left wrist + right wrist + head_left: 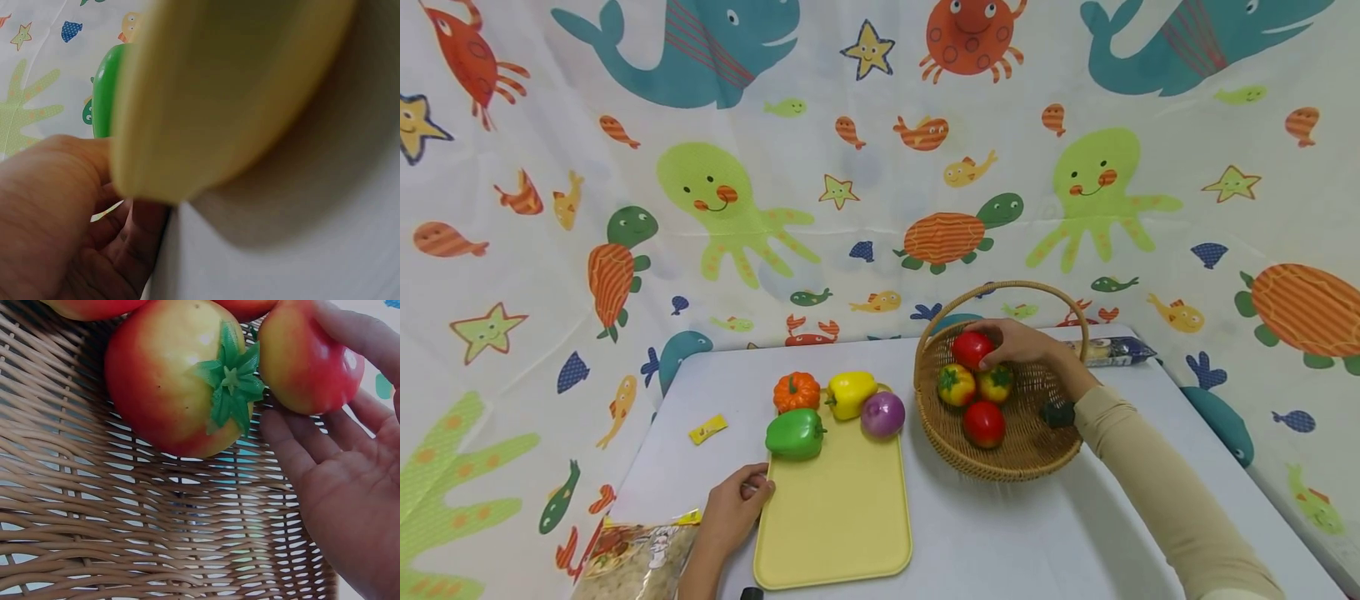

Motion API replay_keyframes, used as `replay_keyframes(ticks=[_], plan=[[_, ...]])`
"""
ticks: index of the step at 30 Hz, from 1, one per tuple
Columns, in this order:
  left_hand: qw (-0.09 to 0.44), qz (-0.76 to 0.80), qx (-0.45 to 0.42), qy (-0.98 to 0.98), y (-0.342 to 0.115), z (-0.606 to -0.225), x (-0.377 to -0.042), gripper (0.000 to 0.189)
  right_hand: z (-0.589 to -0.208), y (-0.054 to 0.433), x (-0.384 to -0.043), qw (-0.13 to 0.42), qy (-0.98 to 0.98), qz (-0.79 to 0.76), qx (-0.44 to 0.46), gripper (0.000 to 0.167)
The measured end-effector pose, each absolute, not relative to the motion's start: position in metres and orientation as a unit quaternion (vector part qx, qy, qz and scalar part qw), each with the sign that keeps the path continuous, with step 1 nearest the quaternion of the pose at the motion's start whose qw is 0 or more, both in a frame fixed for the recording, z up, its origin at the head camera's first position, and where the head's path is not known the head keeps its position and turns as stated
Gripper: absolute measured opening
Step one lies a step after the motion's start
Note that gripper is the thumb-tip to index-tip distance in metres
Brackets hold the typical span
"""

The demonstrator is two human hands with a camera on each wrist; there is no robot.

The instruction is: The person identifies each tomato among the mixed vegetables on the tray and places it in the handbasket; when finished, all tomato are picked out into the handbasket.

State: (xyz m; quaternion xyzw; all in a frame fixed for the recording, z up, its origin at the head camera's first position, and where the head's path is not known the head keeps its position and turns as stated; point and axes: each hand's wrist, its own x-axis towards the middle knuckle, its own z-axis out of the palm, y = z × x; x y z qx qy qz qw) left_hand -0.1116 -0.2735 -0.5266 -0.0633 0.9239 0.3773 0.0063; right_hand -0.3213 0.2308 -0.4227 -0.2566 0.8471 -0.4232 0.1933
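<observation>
My right hand (1018, 343) reaches into the wicker basket (1037, 442) and grips a red and yellow tomato (972, 349) near the back. In the right wrist view, thumb and fingers lie on opposite sides of this tomato (312, 362). Beside it sits another tomato (169, 381) with a green star-shaped stalk, and a red one (984, 424) lies in front. My left hand (737, 504) holds the left edge of a pale yellow tray (835, 517). The left wrist view has the tray rim (134, 162) between thumb and fingers.
At the tray's far end are an orange pumpkin (797, 392), a green bell pepper (795, 434), a yellow bell pepper (852, 394) and a purple onion (883, 415). A yellow packet (708, 429) and a larger food bag (636, 558) lie left. Another package (1112, 351) lies behind the basket.
</observation>
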Motion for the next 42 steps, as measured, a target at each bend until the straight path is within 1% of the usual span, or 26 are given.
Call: replay_keyframes(ticks=[4, 12, 19, 24, 30, 33, 35, 38, 42], plan=[[0.008, 0.380, -0.063, 0.923, -0.272, -0.527, -0.111, 0.037, -0.421, 0.233, -0.320, 0.186, 0.856, -0.417, -0.242, 0.072], [0.005, 0.373, -0.059, 0.926, -0.271, -0.524, -0.111, 0.037, -0.421, 0.232, -0.316, 0.192, 0.855, -0.426, -0.226, 0.073], [0.004, 0.375, -0.060, 0.925, -0.272, -0.523, -0.111, 0.038, -0.421, 0.230, -0.318, 0.179, 0.853, -0.431, -0.235, 0.071], [0.014, 0.375, -0.065, 0.925, -0.272, -0.526, -0.113, 0.038, -0.422, 0.228, -0.315, 0.180, 0.847, -0.441, -0.235, 0.070], [0.006, 0.379, -0.055, 0.924, -0.273, -0.529, -0.119, 0.037, -0.413, 0.226, -0.315, 0.156, 0.850, -0.441, -0.243, 0.063], [0.009, 0.375, -0.055, 0.925, -0.274, -0.526, -0.118, 0.037, -0.409, 0.222, -0.313, 0.142, 0.851, -0.441, -0.247, 0.062], [0.012, 0.372, -0.053, 0.927, -0.276, -0.523, -0.117, 0.038, -0.405, 0.218, -0.308, 0.132, 0.853, -0.441, -0.248, 0.063], [0.010, 0.365, -0.046, 0.930, -0.278, -0.519, -0.116, 0.039, -0.392, 0.213, -0.291, 0.103, 0.863, -0.420, -0.262, 0.063], [-0.025, 0.350, -0.022, 0.936, -0.276, -0.511, -0.117, 0.039, -0.363, 0.214, -0.250, 0.058, 0.881, -0.370, -0.290, 0.063]])
